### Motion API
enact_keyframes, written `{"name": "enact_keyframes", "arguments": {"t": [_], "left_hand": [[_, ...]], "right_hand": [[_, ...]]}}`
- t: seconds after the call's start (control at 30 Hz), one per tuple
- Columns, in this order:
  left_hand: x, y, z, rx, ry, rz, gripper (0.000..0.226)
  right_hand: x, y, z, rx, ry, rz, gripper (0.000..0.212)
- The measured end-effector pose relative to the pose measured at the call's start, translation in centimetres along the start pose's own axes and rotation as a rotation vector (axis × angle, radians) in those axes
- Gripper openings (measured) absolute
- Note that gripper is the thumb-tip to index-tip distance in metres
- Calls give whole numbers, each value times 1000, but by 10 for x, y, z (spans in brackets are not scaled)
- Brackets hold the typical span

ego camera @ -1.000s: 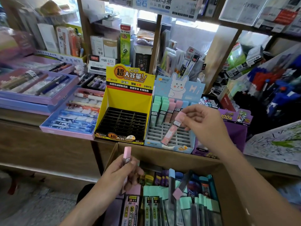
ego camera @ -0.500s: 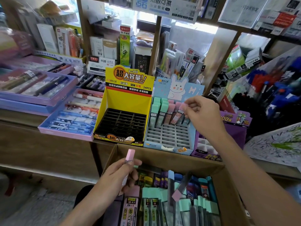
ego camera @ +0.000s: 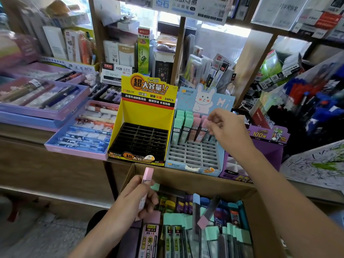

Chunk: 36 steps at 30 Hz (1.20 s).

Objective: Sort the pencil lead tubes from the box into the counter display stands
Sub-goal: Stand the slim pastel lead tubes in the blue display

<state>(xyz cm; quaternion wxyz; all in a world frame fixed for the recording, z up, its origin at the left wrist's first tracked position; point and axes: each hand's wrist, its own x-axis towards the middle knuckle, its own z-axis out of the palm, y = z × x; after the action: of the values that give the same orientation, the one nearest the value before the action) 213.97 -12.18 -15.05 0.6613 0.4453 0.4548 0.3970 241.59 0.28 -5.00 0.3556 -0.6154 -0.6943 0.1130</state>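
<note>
Barely shifted, my left hand (ego camera: 135, 200) grips a pink tube (ego camera: 148, 175) at the left edge of the near box (ego camera: 186, 180). Farther off, my right hand (ego camera: 227, 131) pinches a second tube (ego camera: 203, 129) by its cap, now seated in the back row of the blue stand (ego camera: 193, 155), no longer midair. Released crooked, it could jam or tip its neighbours (ego camera: 194, 127).

My mark is the middle stand (ego camera: 195, 157). A row of tubes (ego camera: 183, 127) stands in its back slots; my right hand (ego camera: 229, 127) pinches the end tube (ego camera: 202, 133) at the row's right. The left stand (ego camera: 141, 142) and right stand (ego camera: 270, 151) flank it closely. Before it sits the box (ego camera: 186, 176); my left hand (ego camera: 137, 198) grips a loose tube (ego camera: 148, 175) over the box's left rear corner. Trays (ego camera: 80, 135) lie farther left.
</note>
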Motion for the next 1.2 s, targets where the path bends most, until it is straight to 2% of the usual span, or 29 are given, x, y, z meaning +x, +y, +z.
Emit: {"name": "enact_keyframes", "arguments": {"t": [0.1,0.2,0.43,0.63,0.77,0.93,1.1,1.2], "left_hand": [[0,-1,0,3,19,-2,21],[0,-1,1,12,8,10,28],[-4,7,7,50,43,56,30],[-2,10,7,92,79,94,28],[-1,13,9,170,72,168,32],[1,26,16,257,38,283,28],[10,51,31,366,40,386,13],[20,65,39,426,45,420,12]], "right_hand": [[2,-1,3,-47,-17,17,18],[1,-3,3,-56,-5,17,20],[-9,-7,-4,-41,-9,41,23],[-62,-6,-19,297,-46,141,16],[-103,5,-21,366,-147,205,12],[-141,31,-17,390,-292,325,16],[-164,61,-4,269,-545,400,12],[-171,73,5,184,-704,421,8]]}}
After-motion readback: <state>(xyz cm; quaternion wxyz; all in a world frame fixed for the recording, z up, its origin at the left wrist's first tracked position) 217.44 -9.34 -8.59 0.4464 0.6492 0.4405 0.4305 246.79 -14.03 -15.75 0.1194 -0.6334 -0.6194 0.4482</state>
